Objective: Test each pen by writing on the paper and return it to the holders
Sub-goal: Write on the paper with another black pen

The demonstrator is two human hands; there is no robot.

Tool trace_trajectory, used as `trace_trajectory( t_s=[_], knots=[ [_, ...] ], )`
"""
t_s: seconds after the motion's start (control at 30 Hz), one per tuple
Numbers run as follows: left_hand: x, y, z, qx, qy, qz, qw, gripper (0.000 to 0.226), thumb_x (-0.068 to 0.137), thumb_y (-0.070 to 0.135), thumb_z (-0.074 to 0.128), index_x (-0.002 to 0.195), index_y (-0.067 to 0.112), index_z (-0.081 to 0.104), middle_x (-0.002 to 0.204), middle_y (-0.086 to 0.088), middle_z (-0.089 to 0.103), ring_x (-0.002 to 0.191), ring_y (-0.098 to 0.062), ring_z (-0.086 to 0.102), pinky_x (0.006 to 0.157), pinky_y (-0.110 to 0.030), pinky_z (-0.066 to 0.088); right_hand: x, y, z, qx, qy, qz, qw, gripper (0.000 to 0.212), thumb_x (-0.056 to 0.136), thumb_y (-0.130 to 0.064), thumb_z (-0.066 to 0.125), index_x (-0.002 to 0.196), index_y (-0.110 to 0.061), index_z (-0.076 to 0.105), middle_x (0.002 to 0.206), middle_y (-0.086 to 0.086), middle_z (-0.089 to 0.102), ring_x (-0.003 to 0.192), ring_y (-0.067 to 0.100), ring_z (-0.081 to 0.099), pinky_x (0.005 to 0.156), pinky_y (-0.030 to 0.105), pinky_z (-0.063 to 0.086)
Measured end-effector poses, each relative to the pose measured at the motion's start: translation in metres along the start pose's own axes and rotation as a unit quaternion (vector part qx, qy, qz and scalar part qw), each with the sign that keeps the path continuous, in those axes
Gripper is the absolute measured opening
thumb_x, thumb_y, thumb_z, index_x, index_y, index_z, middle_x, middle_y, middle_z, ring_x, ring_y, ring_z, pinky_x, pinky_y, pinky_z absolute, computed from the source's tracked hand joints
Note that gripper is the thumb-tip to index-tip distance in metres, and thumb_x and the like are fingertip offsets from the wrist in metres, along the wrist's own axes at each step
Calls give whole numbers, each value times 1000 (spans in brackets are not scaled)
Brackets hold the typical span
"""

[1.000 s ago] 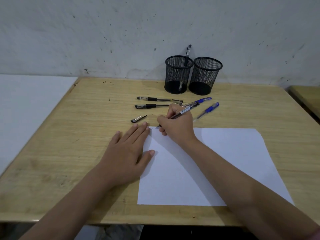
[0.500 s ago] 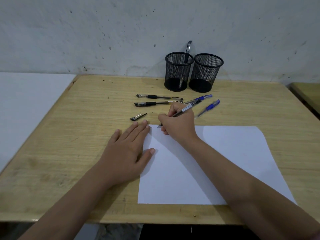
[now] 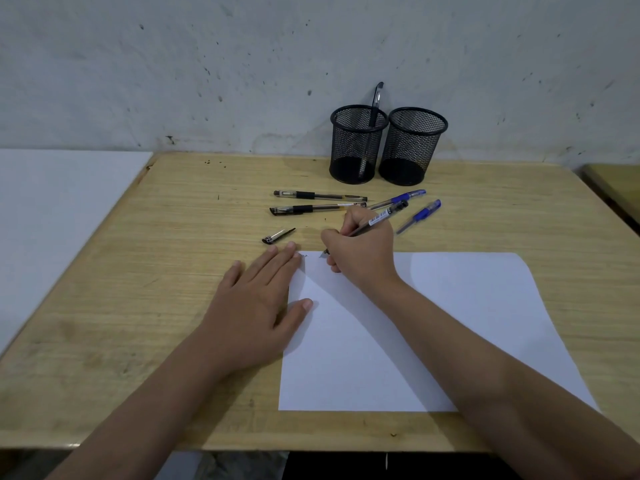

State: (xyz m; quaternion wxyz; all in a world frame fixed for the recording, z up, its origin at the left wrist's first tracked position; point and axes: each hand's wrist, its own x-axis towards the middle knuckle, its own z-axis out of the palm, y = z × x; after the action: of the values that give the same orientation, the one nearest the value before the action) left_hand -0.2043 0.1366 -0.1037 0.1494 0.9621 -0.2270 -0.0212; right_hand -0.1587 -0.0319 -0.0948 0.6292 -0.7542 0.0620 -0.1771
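The step in hand looks like the writing test itself, with most pens still waiting on the table.

Going from the left: the left hand [image 3: 258, 299] is lying open and flat, palm down, fingers spread across the table [image 3: 138, 306] and over the left edge of the paper [image 3: 433, 341], pinning the sheet. Just beyond its fingertips a loose black cap [image 3: 278, 235] is lying on the wood, probably belonging to the pen in use.

Next, the right hand [image 3: 360, 249] is closing around a black pen [image 3: 379, 220], with its tip touching the paper's far left corner, where a few faint marks are showing. The pen is slanting up and to the right out of the fist; its barrel is clear with a white label.

Two capped black pens [image 3: 318, 201] are lying side by side toward the far edge of the table, and two blue pens [image 3: 415, 206] are lying just right of the writing hand.

At the far edge, against the wall, two black mesh holders [image 3: 388, 147] are standing touching each other; the left one is holding a single pen [image 3: 375, 105], and the right one appears empty.

The next move, I judge, calls for lifting the tip, recapping with the loose cap, and reaching past the lying pens to drop this one upright into a holder.
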Motion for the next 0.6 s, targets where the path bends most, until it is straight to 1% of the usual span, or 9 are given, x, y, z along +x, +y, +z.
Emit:
trace_trajectory(
  t_s=[0.13,0.23,0.27,0.4,0.5,0.6],
  knots=[
    [0,0,0,6,-1,0,1000,75,80,65,7,147,32,7,154,21,-3,141,1,-6,115,-41,4,-1,2,2,5,6,-15,1000,34,73,8,59,55,-9,36,45,10,39,39,25,54,38,25,43],
    [0,0,0,-3,2,1,1000,75,80,65,8,147,31,9,154,20,-1,141,0,-4,116,-42,5,0,3,0,10,6,-12,1000,37,73,10,58,54,-11,34,38,-3,37,37,23,52,37,23,41],
    [0,0,0,-2,1,2,1000,75,80,65,8,147,31,9,154,21,-1,141,0,-4,116,-42,5,0,3,-1,11,7,-7,1000,36,73,10,58,54,-10,34,38,-4,37,37,23,52,36,22,41],
    [1,-1,1,-5,3,2,1000,74,80,65,9,147,32,9,154,21,-1,141,1,-4,116,-42,5,0,1,1,7,11,-10,1000,29,73,10,58,57,-5,38,44,9,38,40,26,53,37,25,41],
    [1,-2,1,-2,2,1,1000,74,80,65,9,146,32,9,154,23,-2,141,1,-5,115,-41,4,1,2,2,1,30,-19,999,35,72,9,58,54,-11,36,48,12,39,41,28,52,39,29,42],
    [0,-2,0,-3,2,1,1000,74,80,65,9,146,32,10,154,23,-1,141,2,-5,115,-40,4,1,2,1,1,27,-10,1000,38,72,10,58,53,-13,33,47,10,37,40,25,51,38,26,41]
  ],
)
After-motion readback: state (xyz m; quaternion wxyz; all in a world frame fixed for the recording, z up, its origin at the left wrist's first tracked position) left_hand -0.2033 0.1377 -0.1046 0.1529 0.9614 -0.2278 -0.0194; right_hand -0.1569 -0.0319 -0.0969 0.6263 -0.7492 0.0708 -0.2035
